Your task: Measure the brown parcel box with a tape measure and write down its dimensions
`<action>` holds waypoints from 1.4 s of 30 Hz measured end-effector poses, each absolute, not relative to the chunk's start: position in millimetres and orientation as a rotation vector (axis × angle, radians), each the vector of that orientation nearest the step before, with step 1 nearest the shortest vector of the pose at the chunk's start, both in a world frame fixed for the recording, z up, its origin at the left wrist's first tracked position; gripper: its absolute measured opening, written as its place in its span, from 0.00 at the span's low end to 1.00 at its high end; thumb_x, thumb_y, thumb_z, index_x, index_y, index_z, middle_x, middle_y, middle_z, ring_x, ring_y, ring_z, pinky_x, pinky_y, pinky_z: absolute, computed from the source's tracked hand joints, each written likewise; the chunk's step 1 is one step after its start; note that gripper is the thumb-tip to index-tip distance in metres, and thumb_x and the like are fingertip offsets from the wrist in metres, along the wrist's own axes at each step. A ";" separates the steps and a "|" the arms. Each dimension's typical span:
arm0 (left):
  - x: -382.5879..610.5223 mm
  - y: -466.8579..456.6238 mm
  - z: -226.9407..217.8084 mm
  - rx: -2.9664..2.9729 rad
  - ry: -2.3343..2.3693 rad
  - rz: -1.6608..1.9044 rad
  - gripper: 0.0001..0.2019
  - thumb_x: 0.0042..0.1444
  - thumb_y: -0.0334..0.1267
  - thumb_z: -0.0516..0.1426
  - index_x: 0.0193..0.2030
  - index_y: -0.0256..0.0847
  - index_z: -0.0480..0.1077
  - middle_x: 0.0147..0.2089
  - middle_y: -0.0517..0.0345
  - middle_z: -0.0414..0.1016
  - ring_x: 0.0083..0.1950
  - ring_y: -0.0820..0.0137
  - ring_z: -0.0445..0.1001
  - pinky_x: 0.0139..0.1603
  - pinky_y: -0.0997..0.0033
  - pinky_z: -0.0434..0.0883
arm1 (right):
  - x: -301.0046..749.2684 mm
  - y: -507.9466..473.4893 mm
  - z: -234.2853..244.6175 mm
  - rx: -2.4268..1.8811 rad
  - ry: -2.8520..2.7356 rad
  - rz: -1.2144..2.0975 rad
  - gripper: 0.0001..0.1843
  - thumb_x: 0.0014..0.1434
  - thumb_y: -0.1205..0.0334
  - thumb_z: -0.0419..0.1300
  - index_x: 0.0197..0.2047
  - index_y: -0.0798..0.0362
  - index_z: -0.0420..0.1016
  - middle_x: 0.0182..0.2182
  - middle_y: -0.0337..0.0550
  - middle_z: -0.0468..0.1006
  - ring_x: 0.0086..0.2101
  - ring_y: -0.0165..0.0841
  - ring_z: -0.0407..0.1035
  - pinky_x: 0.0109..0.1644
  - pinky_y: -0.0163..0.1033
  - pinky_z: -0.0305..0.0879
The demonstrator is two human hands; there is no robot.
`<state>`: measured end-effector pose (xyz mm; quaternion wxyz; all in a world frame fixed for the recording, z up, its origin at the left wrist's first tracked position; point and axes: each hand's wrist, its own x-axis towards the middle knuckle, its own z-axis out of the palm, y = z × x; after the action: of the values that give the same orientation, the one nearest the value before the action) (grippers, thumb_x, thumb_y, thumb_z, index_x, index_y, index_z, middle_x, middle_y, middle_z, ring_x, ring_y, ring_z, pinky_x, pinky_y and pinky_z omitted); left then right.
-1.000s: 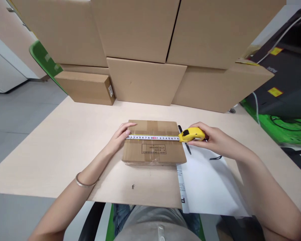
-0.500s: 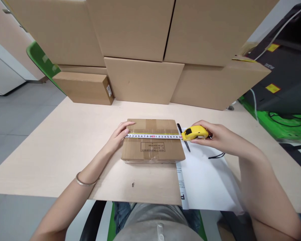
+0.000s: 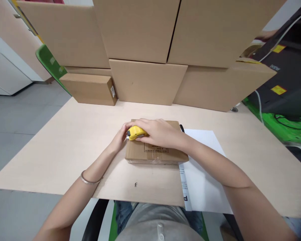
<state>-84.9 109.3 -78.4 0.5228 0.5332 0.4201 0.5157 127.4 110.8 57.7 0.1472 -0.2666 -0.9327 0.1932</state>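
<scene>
A taped brown cardboard box lies flat on the table in front of me, with a printed frame on its top partly covered by my forearm. My right hand reaches across the box, closed round a yellow tape measure at the box's left edge. No length of blade shows outside the case; only the metal end is seen at its mouth. My left hand grips the left edge of the box, its fingertips partly hidden behind the tape measure and right hand. A pen shows only its dark end beyond the box's right side.
White paper lies to the right of the box, under my right forearm. Large cardboard boxes stand along the back of the table, with a smaller carton at back left. A black machine stands at the far right.
The extended blade that lay across the box has gone back into the case. My right hand has carried the tape measure leftward over the box to my left hand, which stays at the left edge.
</scene>
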 end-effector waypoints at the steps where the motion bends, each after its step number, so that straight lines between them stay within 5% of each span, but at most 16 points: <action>1: -84.9 110.3 -78.6 1.264 1.004 1.232 0.32 0.66 0.66 0.48 0.57 0.42 0.76 0.58 0.48 0.80 0.66 0.51 0.72 0.67 0.50 0.69 | 123.8 111.4 58.5 -0.728 -2.698 0.548 0.11 0.68 0.59 0.58 0.53 0.48 0.72 0.53 0.44 0.80 0.47 0.42 0.74 0.43 0.42 0.61; 6: -90.3 101.8 -48.3 1.619 1.080 1.172 0.34 0.70 0.64 0.42 0.61 0.42 0.74 0.69 0.46 0.71 0.74 0.51 0.63 0.76 0.44 0.57 | 154.0 113.1 71.1 -0.695 -2.615 0.611 0.17 0.58 0.67 0.60 0.51 0.47 0.73 0.49 0.41 0.80 0.46 0.39 0.74 0.45 0.41 0.63; 9: -84.0 76.4 -12.6 2.072 1.288 1.172 0.25 0.71 0.55 0.50 0.69 0.47 0.65 0.76 0.47 0.61 0.79 0.53 0.52 0.79 0.41 0.50 | 196.8 107.9 81.5 -0.723 -2.546 0.827 0.19 0.51 0.70 0.63 0.47 0.47 0.72 0.46 0.41 0.80 0.45 0.39 0.74 0.47 0.40 0.66; 12: -60.3 43.2 13.4 2.505 1.156 1.163 0.23 0.70 0.43 0.55 0.69 0.47 0.62 0.71 0.43 0.65 0.77 0.52 0.58 0.76 0.41 0.60 | 230.6 97.5 87.3 -0.791 -2.561 1.026 0.19 0.51 0.69 0.65 0.46 0.47 0.71 0.46 0.42 0.81 0.46 0.40 0.76 0.47 0.41 0.69; 19: -10.0 19.7 2.5 2.813 0.880 0.813 0.15 0.70 0.44 0.53 0.55 0.35 0.67 0.56 0.32 0.78 0.63 0.47 0.76 0.58 0.45 0.79 | 240.1 83.7 77.5 -0.694 -2.705 1.106 0.14 0.57 0.72 0.60 0.44 0.47 0.76 0.51 0.45 0.80 0.50 0.39 0.75 0.55 0.45 0.70; 25: -17.7 30.5 -6.9 2.908 0.789 0.726 0.15 0.68 0.46 0.54 0.49 0.35 0.69 0.54 0.33 0.77 0.62 0.46 0.76 0.58 0.48 0.78 | 237.2 106.5 83.8 -0.774 -2.746 1.074 0.20 0.51 0.74 0.59 0.45 0.46 0.78 0.49 0.43 0.81 0.48 0.41 0.75 0.55 0.47 0.70; 31: -17.0 27.4 -3.5 2.880 0.753 0.604 0.25 0.69 0.48 0.51 0.69 0.42 0.63 0.55 0.39 0.75 0.61 0.47 0.73 0.56 0.45 0.76 | 242.3 152.9 97.9 -0.893 -2.688 1.000 0.14 0.53 0.68 0.61 0.43 0.48 0.79 0.47 0.43 0.82 0.46 0.41 0.75 0.51 0.45 0.71; 42: -19.4 29.0 -5.0 2.914 0.789 0.623 0.19 0.68 0.49 0.52 0.55 0.36 0.69 0.54 0.38 0.77 0.62 0.47 0.74 0.59 0.48 0.75 | 234.6 105.8 71.6 -0.627 -2.740 1.258 0.19 0.53 0.74 0.62 0.47 0.48 0.78 0.47 0.42 0.80 0.47 0.37 0.75 0.52 0.42 0.70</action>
<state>-19.4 29.0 -5.0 0.0297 0.9450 0.2558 0.2019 234.6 105.8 71.6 0.0310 -0.2036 -0.8893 0.4084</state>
